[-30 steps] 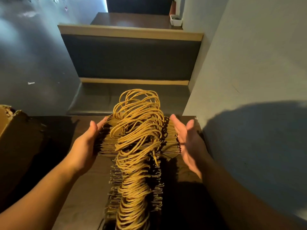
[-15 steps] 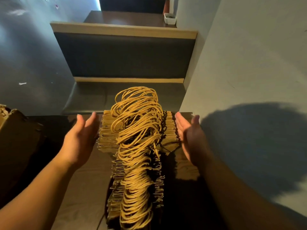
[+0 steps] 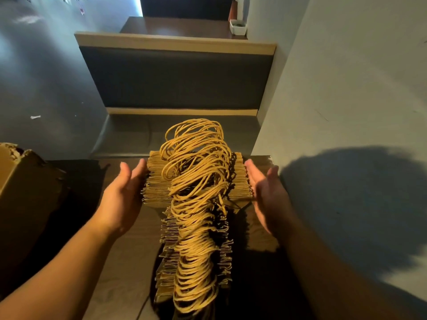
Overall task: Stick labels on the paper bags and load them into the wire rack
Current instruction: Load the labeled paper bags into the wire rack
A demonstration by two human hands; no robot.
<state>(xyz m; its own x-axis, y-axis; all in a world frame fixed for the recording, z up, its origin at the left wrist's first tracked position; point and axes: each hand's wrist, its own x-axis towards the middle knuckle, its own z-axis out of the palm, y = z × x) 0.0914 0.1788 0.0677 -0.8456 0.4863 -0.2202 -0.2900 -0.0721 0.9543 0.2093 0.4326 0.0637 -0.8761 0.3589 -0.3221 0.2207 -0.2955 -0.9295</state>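
A long row of folded brown paper bags (image 3: 157,181) stands on edge on the dark wooden table (image 3: 120,273), running from near me to the far edge. Their twisted paper handles (image 3: 196,204) form a tangled ridge along the middle. My left hand (image 3: 120,195) has straight fingers against the left side of the far bundle. My right hand (image 3: 265,192) mirrors it with straight fingers at the bundle's right side. No labels and no wire rack are in view.
A torn cardboard box (image 3: 20,192) stands on the table at the left. A grey wall (image 3: 346,100) runs close along the right. Beyond the table's far edge sits a dark padded bench (image 3: 173,77) with wooden trim.
Both hands pulled a little apart from the far bundle of bags half a second ago and have come back in against its sides. The view tilted slightly.
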